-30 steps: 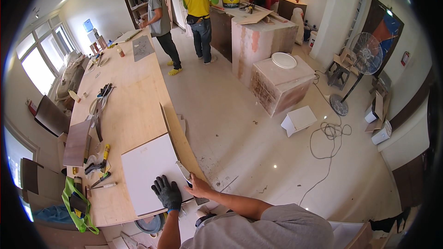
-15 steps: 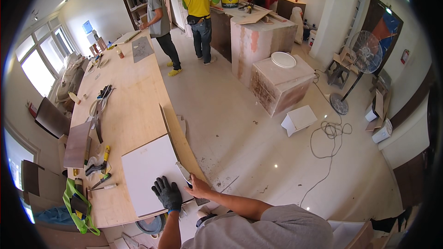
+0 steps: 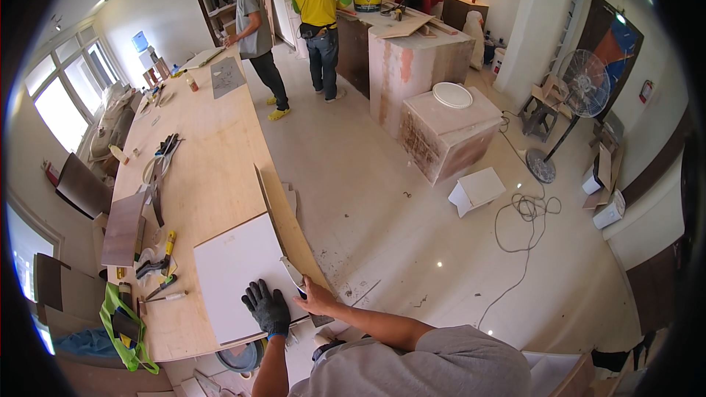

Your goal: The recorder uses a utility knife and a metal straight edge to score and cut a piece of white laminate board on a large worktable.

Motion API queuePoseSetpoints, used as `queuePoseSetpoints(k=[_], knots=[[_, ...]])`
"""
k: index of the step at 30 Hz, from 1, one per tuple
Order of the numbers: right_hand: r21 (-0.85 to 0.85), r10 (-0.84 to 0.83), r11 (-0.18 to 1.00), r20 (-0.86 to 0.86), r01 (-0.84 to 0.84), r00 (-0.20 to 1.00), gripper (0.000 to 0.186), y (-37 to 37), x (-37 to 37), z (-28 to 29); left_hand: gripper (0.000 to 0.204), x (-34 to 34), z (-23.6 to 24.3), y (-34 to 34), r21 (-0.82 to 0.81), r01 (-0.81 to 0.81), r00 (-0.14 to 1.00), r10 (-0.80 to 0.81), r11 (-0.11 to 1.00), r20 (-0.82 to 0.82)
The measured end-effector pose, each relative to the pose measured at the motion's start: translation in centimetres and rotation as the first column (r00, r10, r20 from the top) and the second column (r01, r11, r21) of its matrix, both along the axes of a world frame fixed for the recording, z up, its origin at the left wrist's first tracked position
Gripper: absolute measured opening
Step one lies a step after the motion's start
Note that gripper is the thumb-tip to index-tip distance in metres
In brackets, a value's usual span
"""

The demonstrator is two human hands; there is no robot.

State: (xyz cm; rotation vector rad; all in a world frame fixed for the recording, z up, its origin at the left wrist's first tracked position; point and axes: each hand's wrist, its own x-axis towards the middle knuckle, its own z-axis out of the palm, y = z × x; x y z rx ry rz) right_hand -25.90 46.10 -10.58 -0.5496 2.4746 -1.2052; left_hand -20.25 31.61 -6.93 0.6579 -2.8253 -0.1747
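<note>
A white panel lies flat near the close end of a long plywood-topped table. My left hand, in a dark glove, presses on it with the fingers spread. At the panel's right edge, my bare right hand is closed around a pale, flat, elongated tool with a dark part by the fingers. Its exact kind cannot be made out. The tool lies along the edge, touching or very near it. Past it, a thin dark strip runs along the table's right side.
Left of the panel lie a yellow-and-black tool, a screwdriver, a brown board and a green bag. Two people stand farther off, one in grey, one in yellow. A fan and a loose cord are at right.
</note>
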Motion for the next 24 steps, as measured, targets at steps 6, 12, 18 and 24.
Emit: queuePoseSetpoints(k=[6,12,18,24], knots=[[0.006,0.004,1.000,-0.002,-0.004,1.000,0.086,0.0,-0.3,0.1,0.058,-0.4,0.1,-0.1,0.024,0.006,1.000,-0.006,1.000,0.003],[0.025,-0.002,1.000,-0.003,0.003,1.000,0.086,0.2,-0.1,0.4,0.058,-0.3,-0.1,0.0,0.029,0.012,1.000,-0.012,1.000,-0.003],[0.002,0.014,1.000,0.034,-0.014,0.999,0.083,0.3,0.3,0.2,0.058,0.3,0.2,0.3,0.050,0.007,1.000,-0.008,0.999,0.019],[-0.028,0.037,0.999,0.055,-0.035,0.998,0.088,0.1,0.5,0.0,0.062,0.5,-0.1,0.0,-0.024,-0.001,0.994,0.004,1.000,0.106]])
